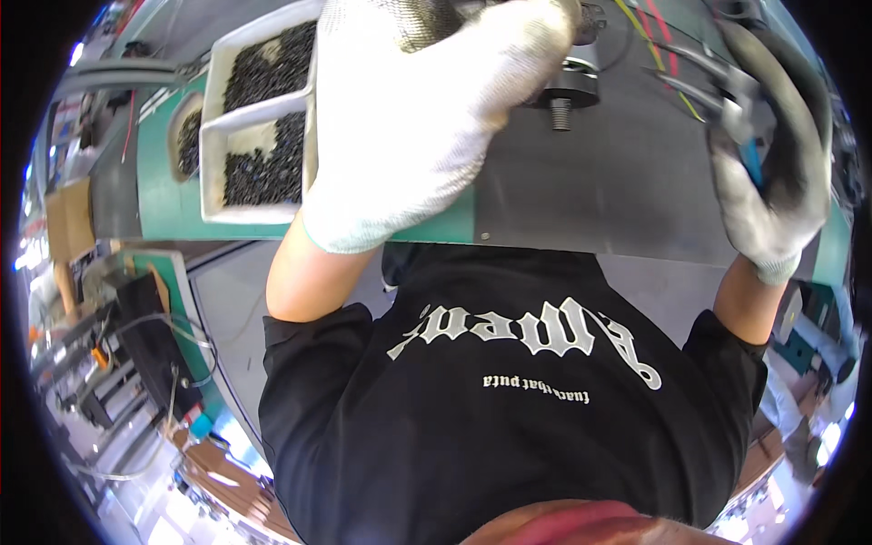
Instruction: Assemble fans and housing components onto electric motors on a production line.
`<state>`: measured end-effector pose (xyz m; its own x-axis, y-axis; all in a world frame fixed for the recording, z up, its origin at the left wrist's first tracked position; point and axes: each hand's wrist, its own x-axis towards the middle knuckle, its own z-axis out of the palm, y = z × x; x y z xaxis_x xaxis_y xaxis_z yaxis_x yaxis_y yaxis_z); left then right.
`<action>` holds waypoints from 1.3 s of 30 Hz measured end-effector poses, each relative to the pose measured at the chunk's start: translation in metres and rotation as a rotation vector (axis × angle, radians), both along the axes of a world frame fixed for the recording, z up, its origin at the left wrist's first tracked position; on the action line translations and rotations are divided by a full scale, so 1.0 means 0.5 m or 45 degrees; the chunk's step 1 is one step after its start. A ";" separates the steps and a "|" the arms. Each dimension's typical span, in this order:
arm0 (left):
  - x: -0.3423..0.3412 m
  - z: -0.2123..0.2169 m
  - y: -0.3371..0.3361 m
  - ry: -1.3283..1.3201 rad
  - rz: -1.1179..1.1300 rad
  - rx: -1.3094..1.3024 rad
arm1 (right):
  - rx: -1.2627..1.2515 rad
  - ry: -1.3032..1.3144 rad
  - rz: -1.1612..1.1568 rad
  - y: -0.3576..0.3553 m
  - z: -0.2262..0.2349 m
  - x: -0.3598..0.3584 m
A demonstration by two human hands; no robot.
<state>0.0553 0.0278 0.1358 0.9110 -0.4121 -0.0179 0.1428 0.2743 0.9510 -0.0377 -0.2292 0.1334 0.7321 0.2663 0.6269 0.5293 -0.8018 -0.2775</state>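
Note:
My left hand (404, 127), in a white glove with a dark palm side, is raised at the upper middle. Its thumb lies across toward a dark cylindrical fixture (574, 82) with a threaded stud below. The fingers curl in at the top edge, and whatever they hold is hidden. On the right, my right hand (772, 182), in a grey-stained white glove, is closed around a pair of pliers (740, 91) with a blue handle. The pliers' metal jaws are apart and point left, close to yellow and red wires (670, 54).
Left of my left hand, white bins (207, 173) hold many small black parts. Beside them, a round opening (186, 136) in the green surface also shows black parts. The dark bench mat (563, 195) reaches the bench's near edge. A black box (150, 322) stands lower left.

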 end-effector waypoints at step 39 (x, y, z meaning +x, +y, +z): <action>0.250 -0.180 -0.179 -0.518 0.277 0.825 | 2.400 0.868 0.269 -0.031 -0.278 0.212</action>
